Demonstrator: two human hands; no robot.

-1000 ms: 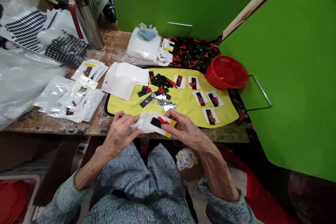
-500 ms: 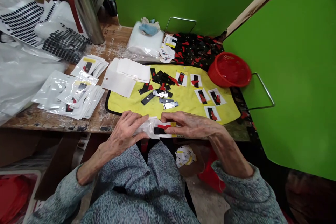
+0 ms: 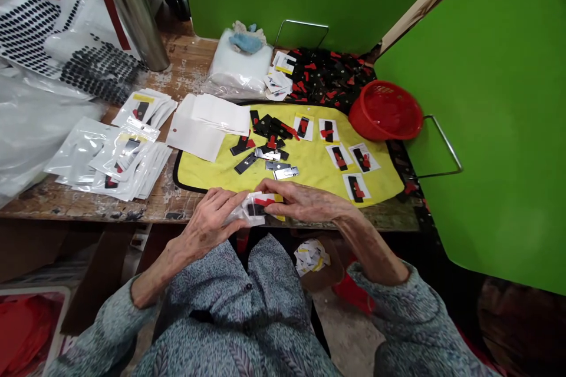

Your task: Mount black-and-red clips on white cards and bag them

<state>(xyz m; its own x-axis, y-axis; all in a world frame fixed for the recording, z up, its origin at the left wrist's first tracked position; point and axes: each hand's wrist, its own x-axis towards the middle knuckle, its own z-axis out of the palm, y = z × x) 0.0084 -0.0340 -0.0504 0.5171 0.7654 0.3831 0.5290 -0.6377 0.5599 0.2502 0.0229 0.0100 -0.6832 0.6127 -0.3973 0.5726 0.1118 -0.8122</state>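
My left hand (image 3: 214,212) is closed on a clear plastic bag (image 3: 241,211) at the table's front edge. Between thumb and fingers, my right hand (image 3: 298,200) grips a white and yellow card (image 3: 279,216) bearing a black and red piece (image 3: 256,208). The card's left end is inside the mouth of the bag. Beyond my hands, loose black, red and silver pieces (image 3: 269,135) lie heaped on a yellow mat (image 3: 203,174). Several cards with black and red pieces (image 3: 339,158) are spread over its right side.
Filled bags (image 3: 128,156) are piled at the left, beside white sheets (image 3: 198,123). A steel flask (image 3: 141,23) stands behind them. At the right are a red basket (image 3: 384,112) and a green panel (image 3: 486,100). More black and red pieces (image 3: 329,79) cover the back.
My right hand has moved left with the card, pushing it deeper into the bag. My left hand stays almost in place. The view has shifted slightly.
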